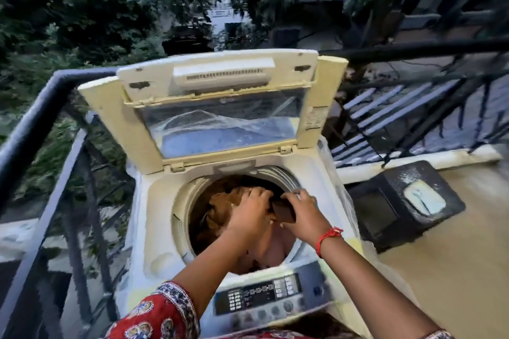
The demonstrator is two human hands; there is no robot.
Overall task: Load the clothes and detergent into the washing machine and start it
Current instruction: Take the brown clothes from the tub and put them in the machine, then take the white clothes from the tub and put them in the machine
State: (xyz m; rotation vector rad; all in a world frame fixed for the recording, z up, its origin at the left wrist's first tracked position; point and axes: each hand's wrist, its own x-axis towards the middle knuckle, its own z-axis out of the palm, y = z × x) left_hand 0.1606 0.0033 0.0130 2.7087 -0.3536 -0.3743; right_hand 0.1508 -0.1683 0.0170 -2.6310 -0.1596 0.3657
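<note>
A cream top-loading washing machine (154, 201) stands before me with its lid (220, 107) raised upright. Brown and tan clothes (220, 201) fill the round drum. My left hand (252, 212) presses down on the brown cloth over the middle of the drum. Beside it, touching, my right hand (298, 215) grips a small dark brown flat piece (283, 212), either cloth or a packet, I cannot tell which. A red thread sits on that wrist. The control panel (264, 294) with buttons and knobs runs along the near edge.
A dark metal railing (35, 129) borders the balcony on the left and behind, with trees beyond. To the right of the machine a black boxy appliance (405, 201) lies on the tan floor. A white ledge (454, 157) runs behind it.
</note>
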